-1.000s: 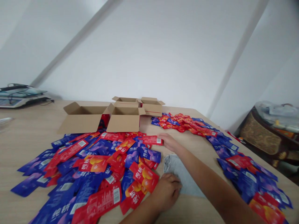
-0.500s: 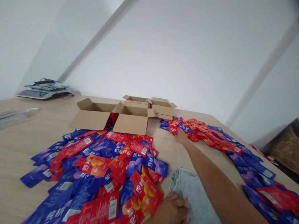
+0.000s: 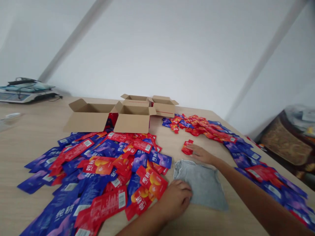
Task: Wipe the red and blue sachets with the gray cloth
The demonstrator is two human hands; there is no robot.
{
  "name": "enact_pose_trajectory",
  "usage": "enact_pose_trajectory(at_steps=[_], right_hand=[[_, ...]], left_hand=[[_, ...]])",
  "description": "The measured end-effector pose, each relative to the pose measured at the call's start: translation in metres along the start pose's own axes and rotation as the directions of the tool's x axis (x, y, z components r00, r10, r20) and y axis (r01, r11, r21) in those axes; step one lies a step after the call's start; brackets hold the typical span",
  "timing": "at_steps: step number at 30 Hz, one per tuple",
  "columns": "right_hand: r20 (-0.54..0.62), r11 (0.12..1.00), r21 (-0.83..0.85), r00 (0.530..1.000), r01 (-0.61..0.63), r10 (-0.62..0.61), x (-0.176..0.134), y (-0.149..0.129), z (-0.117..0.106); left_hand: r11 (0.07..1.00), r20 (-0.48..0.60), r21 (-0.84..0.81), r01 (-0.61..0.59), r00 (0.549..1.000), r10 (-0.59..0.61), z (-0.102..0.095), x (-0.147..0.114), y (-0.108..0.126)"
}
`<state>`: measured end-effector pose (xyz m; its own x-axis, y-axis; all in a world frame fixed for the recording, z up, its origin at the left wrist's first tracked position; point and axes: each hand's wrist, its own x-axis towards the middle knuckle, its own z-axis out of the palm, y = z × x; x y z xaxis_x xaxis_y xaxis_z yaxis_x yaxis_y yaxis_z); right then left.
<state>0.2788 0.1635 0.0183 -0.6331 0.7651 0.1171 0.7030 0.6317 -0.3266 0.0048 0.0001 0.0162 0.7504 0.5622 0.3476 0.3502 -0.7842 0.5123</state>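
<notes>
My right hand (image 3: 202,154) has its fingertips on a small red pouch (image 3: 187,147) and grips it by its right side, low over the table. Just below lies a flat grey cloth (image 3: 204,183). My left hand (image 3: 175,199) rests at the cloth's left edge with its fingers curled. Whatever those fingers may hold is hidden. To the left spreads a heap of larger red pouches (image 3: 154,183) and blue pouches (image 3: 140,160), with orange or purple fruit printed on them. Smaller red and blue pouches (image 3: 201,126) form a long pile at the right.
Several open cardboard boxes (image 3: 131,124) stand behind the left heap. A flat scale (image 3: 24,96) with things on top sits at the far left. Beyond the table's (image 3: 167,141) right edge is a brown patterned chair (image 3: 285,141). A white wall (image 3: 157,49) rises behind.
My right hand has drawn back from the far pile with a small red pouch, now above the cloth. My left hand stays by the cloth's edge. The view has turned slightly right.
</notes>
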Motion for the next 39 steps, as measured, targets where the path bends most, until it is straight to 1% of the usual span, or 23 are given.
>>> enact_pose_trajectory(at_steps=[1, 2, 3, 4, 5, 6, 7, 8, 10, 13, 15, 17, 19, 20, 22, 24, 26, 28, 30, 34, 35, 37, 39], right_hand=[[0.002, 1.0, 0.013, 1.0, -0.009, 0.009, -0.012, -0.003, -0.006], [-0.015, 0.998, 0.013, 0.998, -0.068, 0.068, -0.02, -0.007, -0.011], [-0.052, 0.985, 0.004, 0.983, -0.174, 0.174, -0.024, -0.012, -0.014], [-0.103, 0.951, -0.005, 0.946, -0.309, 0.307, -0.025, -0.018, -0.015], [-0.159, 0.893, -0.008, 0.882, -0.45, 0.443, -0.023, -0.024, -0.014], [-0.209, 0.822, -0.001, 0.804, -0.57, 0.557, -0.019, -0.03, -0.012], [-0.242, 0.759, 0.009, 0.735, -0.652, 0.634, -0.012, -0.036, -0.007], [-0.258, 0.717, 0.018, 0.69, -0.696, 0.676, -0.004, -0.042, -0.002], [-0.259, 0.677, 0.037, 0.647, -0.735, 0.717, 0.012, -0.051, 0.007], [-0.249, 0.633, 0.093, 0.598, -0.769, 0.762, 0.025, -0.06, 0.009], [-0.258, 0.616, 0.133, 0.573, -0.777, 0.778, 0.021, -0.067, 0.005], [-0.272, 0.614, 0.166, 0.562, -0.772, 0.781, 0.007, -0.076, 0.004], [-0.268, 0.619, 0.191, 0.566, -0.762, 0.78, -0.013, -0.09, 0.01], [-0.255, 0.63, 0.189, 0.582, -0.753, 0.772, -0.024, -0.098, 0.016], [-0.239, 0.684, 0.138, 0.646, -0.717, 0.725, -0.041, -0.115, 0.033], [-0.254, 0.738, 0.039, 0.708, -0.673, 0.659, -0.052, -0.129, 0.049], [-0.283, 0.76, -0.048, 0.739, -0.648, 0.612, -0.057, -0.135, 0.059], [-0.298, 0.76, -0.099, 0.748, -0.642, 0.593, -0.062, -0.133, 0.061], [-0.302, 0.741, -0.144, 0.742, -0.656, 0.598, -0.07, -0.123, 0.054], [-0.311, 0.666, -0.186, 0.686, -0.723, 0.658, -0.085, -0.104, 0.027], [-0.317, 0.659, -0.182, 0.678, -0.73, 0.663, -0.085, -0.104, 0.02], [-0.335, 0.661, -0.158, 0.67, -0.734, 0.663, -0.079, -0.112, 0.006], [-0.338, 0.69, -0.108, 0.679, -0.715, 0.651, -0.066, -0.129, -0.003]], left_hand=[[1.0, -0.004, -0.007, -0.002, 1.0, 0.002, -0.001, 0.001, 0.001], [1.0, -0.013, -0.013, -0.002, 1.0, 0.002, -0.001, 0.001, 0.001], [1.0, -0.028, -0.017, 0.0, 1.0, -0.001, 0.0, 0.001, 0.001], [1.0, -0.046, -0.019, 0.006, 0.999, -0.007, 0.0, 0.0, 0.002], [1.0, -0.064, -0.016, 0.016, 0.998, -0.017, 0.001, -0.001, 0.002], [1.0, -0.077, -0.007, 0.027, 0.997, -0.027, 0.002, -0.002, 0.001], [0.999, -0.079, 0.009, 0.039, 0.996, -0.038, 0.003, -0.003, 0.001], [0.998, -0.068, 0.033, 0.052, 0.996, -0.05, 0.005, -0.004, 0.001], [0.992, -0.018, 0.101, 0.081, 0.997, -0.079, 0.008, -0.006, 0.0], [0.971, 0.044, 0.205, 0.123, 0.99, -0.135, 0.012, -0.008, 0.0], [0.955, 0.044, 0.253, 0.157, 0.984, -0.173, 0.014, -0.009, 0.001], [0.938, 0.023, 0.289, 0.192, 0.978, -0.207, 0.015, -0.009, 0.003], [0.926, 0.004, 0.313, 0.212, 0.974, -0.224, 0.017, -0.009, 0.005], [0.921, -0.003, 0.322, 0.217, 0.974, -0.228, 0.018, -0.009, 0.005], [0.911, -0.019, 0.341, 0.231, 0.971, -0.239, 0.02, -0.008, 0.005], [0.902, -0.028, 0.357, 0.243, 0.968, -0.25, 0.024, -0.007, 0.003], [0.899, -0.027, 0.364, 0.242, 0.968, -0.249, 0.027, -0.007, 0.002], [0.901, -0.026, 0.365, 0.236, 0.969, -0.244, 0.028, -0.007, 0.001], [0.902, -0.026, 0.363, 0.233, 0.97, -0.24, 0.027, -0.008, 0.001], [0.91, -0.018, 0.347, 0.226, 0.972, -0.235, 0.023, -0.009, 0.003], [0.914, -0.017, 0.339, 0.224, 0.973, -0.232, 0.022, -0.01, 0.003], [0.923, -0.021, 0.319, 0.217, 0.975, -0.222, 0.021, -0.011, 0.004], [0.932, -0.026, 0.293, 0.214, 0.976, -0.216, 0.02, -0.012, 0.004]])
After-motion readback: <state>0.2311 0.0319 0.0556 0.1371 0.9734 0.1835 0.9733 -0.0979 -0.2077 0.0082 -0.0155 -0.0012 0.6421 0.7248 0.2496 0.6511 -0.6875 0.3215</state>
